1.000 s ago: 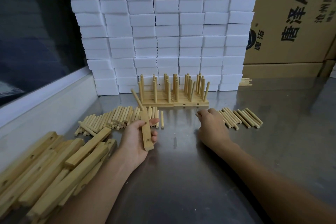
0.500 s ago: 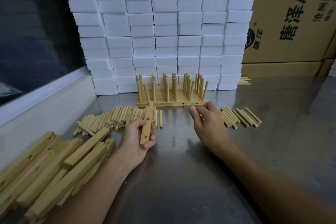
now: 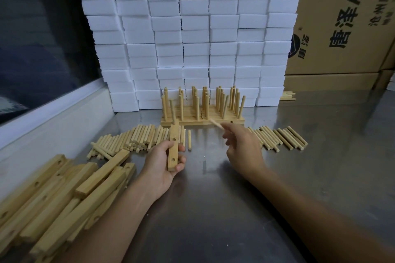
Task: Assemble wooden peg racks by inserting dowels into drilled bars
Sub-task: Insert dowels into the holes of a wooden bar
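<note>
Metal table under everything, cardboard boxes at the back right. Wall of white foam blocks stacked in front of them, standing on the table's far side.

Heap of drilled bars at the near left, lying loose and overlapping, holes showing on several. Finished peg racks sit side by side just in front of the foam wall, dowels standing up from them, some leaning a bit. Left dowel pile lies between the bar heap and the racks, sticks partly stacked. Right dowel row lies flat in a loose line to the right of the racks. A few more sticks at the far right edge of the foam wall.

My left hand is curled round one bar, gripping its near end, bar pointing away from me toward the racks, two holes facing up, and one dowel already standing at its far end. My right hand is raised over the table just in front of the racks, thumb and fingers pinching a single dowel that sticks out up and left; blurred. That dowel is apart from the bar, not in any hole. One lone dowel lies on the table just right of the held bar.
</note>
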A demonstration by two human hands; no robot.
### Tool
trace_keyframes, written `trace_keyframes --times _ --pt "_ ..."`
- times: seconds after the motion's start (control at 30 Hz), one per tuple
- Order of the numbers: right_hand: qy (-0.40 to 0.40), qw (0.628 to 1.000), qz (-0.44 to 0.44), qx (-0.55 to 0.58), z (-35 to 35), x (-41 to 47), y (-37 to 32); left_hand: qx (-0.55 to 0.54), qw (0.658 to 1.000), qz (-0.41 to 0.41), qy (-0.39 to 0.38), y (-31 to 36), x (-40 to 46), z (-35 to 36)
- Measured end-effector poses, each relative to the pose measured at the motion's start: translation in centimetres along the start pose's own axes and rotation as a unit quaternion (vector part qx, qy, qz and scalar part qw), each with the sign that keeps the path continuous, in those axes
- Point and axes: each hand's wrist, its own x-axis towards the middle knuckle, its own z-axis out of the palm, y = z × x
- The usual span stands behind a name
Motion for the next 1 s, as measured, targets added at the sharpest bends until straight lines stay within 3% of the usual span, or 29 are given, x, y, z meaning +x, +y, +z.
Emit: trace_keyframes --times 0.37,0.63,0.77,0.9,1.0 --pt "0.06 0.998 0.028 0.003 0.02 -0.26 -0.12 0.019 1.0 0.021 -0.013 -0.32 0.28 0.04" --pt "0.059 0.998 0.025 0.006 -0.18 -0.31 -0.38 0.028 0.999 0.017 -0.026 -0.28 -0.16 0.24" --pt "0.049 0.997 0.015 0.059 0.0 -0.17 -0.07 0.026 0.999 0.014 -0.029 -0.18 -0.33 0.36" --pt "0.083 0.996 0.019 -0.004 -0.05 0.1 -0.12 0.023 0.999 0.011 -0.024 -0.17 -0.36 0.44" --pt "0.054 0.996 0.022 0.072 -0.39 0.2 -0.58 0.024 0.999 0.01 -0.024 -0.16 -0.36 0.45"
